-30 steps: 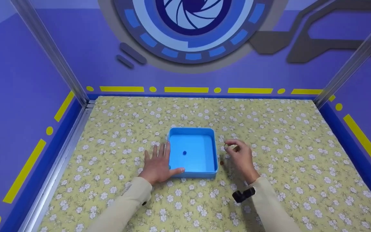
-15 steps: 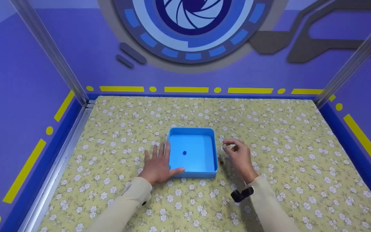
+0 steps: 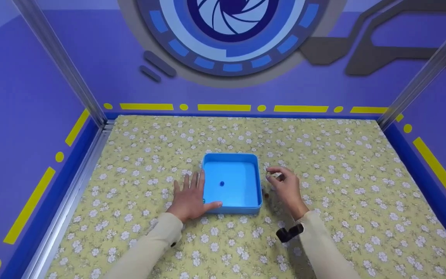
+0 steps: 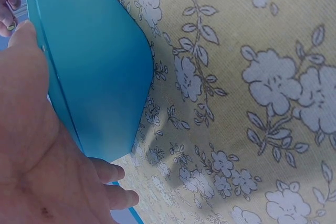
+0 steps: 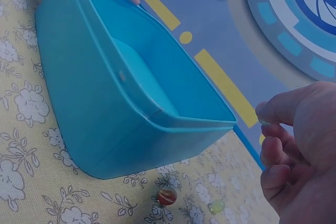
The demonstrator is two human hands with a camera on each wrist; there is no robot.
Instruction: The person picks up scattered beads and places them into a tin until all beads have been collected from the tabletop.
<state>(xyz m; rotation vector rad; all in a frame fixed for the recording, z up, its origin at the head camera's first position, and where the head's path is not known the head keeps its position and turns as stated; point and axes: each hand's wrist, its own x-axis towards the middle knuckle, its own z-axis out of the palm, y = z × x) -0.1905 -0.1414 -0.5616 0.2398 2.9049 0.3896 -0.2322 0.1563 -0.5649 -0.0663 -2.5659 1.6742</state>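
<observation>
Marble point(image 5: 264, 124), small and pale, pinched between thumb and forefinger of the right hand point(image 3: 287, 188), up just outside the right wall of the box point(image 3: 240, 190). Versus one second ago, right hand sits slightly further left, nearer the box. Left hand point(image 3: 188, 198) unchanged: fingers straight, slightly apart, against the left side, thumb over the front rim. Box and blue marble point(image 3: 222, 184) inside haven't moved. Red-brown marble point(image 5: 167, 196) and yellow-green marble point(image 5: 217, 206) lie on flowered cloth point(image 3: 343, 155), right of box.
</observation>
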